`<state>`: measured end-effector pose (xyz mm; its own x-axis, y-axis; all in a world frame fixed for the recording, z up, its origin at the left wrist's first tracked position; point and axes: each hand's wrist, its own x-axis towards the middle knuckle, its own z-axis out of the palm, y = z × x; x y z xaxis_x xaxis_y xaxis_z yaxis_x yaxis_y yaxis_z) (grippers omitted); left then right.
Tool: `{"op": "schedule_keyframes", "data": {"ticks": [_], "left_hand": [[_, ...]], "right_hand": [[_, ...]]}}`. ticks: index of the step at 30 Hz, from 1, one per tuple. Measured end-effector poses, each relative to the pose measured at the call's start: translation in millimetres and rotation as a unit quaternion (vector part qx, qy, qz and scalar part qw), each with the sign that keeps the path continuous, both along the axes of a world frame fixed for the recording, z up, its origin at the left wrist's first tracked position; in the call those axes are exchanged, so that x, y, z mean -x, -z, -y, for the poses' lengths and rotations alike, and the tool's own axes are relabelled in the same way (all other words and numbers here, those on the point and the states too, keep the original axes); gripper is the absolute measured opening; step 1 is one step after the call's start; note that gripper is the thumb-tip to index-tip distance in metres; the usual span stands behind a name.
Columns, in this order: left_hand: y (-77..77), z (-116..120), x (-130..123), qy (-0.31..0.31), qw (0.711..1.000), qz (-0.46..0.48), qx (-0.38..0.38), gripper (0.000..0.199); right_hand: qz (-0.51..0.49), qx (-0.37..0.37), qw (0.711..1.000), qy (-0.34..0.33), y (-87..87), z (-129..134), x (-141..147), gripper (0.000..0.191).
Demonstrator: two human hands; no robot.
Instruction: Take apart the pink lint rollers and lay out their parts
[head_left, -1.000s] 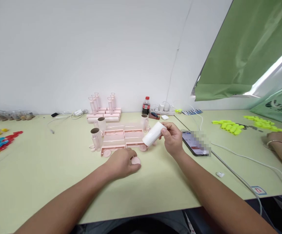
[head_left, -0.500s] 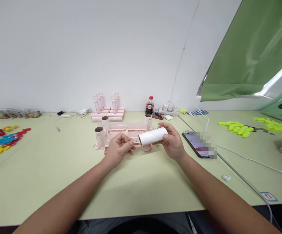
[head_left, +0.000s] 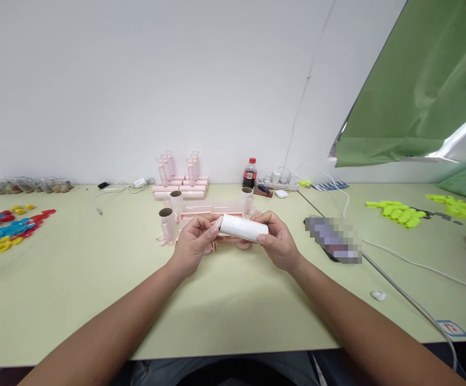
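Observation:
A white lint roller refill (head_left: pixel 244 228) lies nearly level between my hands, its right end slightly lower. My right hand (head_left: pixel 278 241) is closed around the right end, thumb on the front. My left hand (head_left: pixel 194 241) is closed at the left end, where its fingertips pinch a small pale pink piece (head_left: pixel 219 221) against the opening. That piece is mostly hidden by the fingers. Behind my hands lie pink lint roller cases (head_left: pixel 190 216), partly covered. More white rolls (head_left: pixel 165 214) with cardboard cores stand beside them, along with translucent pink handles (head_left: pixel 169 231).
Assembled pink rollers (head_left: pixel 179 188) stand by the wall. A cola bottle (head_left: pixel 250 172) and power strip (head_left: pixel 283 185) are to their right. A phone (head_left: pixel 331 241), cables and a white earbud case (head_left: pixel 378 296) lie right. Yellow-green pieces (head_left: pixel 401 213) and coloured discs (head_left: pixel 9 231) flank the table.
The roll's left end has risen and its right end dipped. My left hand has come up to the left end, bringing the small pink piece against it. The view has shifted slightly.

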<state>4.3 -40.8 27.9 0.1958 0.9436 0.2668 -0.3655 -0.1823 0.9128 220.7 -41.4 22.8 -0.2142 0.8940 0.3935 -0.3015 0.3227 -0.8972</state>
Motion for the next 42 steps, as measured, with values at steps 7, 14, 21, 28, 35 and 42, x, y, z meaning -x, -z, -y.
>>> {"op": "schedule_keyframes", "data": {"ticks": [7,14,21,28,35,42], "left_hand": [[2.3,0,0,0.002,1.0,0.026,0.003,0.03],[4.4,0,1,0.012,1.0,0.022,0.004,0.028],[4.5,1,1,0.037,0.999,0.027,0.007,0.03],[3.2,4,-1,0.073,0.997,0.01,0.0,0.027],[3.8,5,-2,0.092,0.996,-0.004,-0.004,0.024],[4.6,5,0,0.087,0.996,-0.024,-0.009,0.021]], "right_hand": [[-0.003,0.009,0.999,-0.049,6.1,-2,0,0.034],[0.064,-0.005,0.992,-0.106,4.5,-1,0,0.037],[0.1,0.029,0.982,-0.158,5.8,-1,-1,0.045],[0.178,0.022,0.968,-0.176,3.7,2,2,0.06],[0.25,-0.039,0.957,-0.143,1.4,8,3,0.072],[0.26,-0.067,0.953,-0.138,6.8,6,1,0.079]]}}
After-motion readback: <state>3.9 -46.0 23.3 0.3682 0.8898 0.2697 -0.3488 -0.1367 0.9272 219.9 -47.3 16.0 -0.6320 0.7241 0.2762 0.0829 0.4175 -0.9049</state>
